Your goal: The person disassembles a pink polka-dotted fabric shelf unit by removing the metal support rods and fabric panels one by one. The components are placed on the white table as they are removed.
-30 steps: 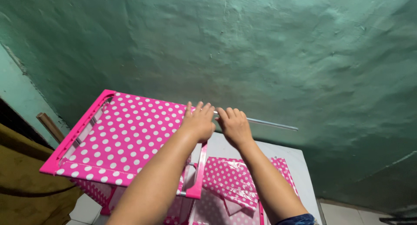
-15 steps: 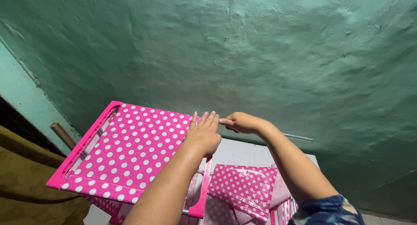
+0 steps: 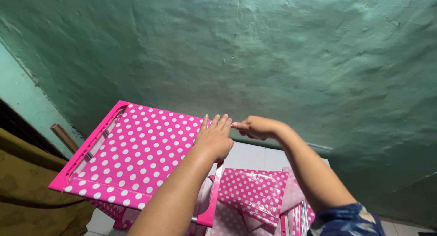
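A rough green wall [image 3: 282, 58] is filling the background; the left hand [image 3: 214, 138] is lying flat, released, on the dotted panel [image 3: 136, 154], the right hand [image 3: 257, 126] pinching its far corner.

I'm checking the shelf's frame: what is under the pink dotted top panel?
Under the panel, only a lower dotted fabric edge and a metal rod by the left hand show. The panel covers everything else beneath.

A rough green wall [image 3: 273, 58] rises beyond the hands. To their left, a wooden stick [image 3: 63, 138] leans by a paler wall strip [image 3: 22, 99], above mustard cloth [image 3: 27, 190]. Below the right hand lies crumpled pink polka-dot sheeting [image 3: 255, 192] on a white surface [image 3: 255, 156].
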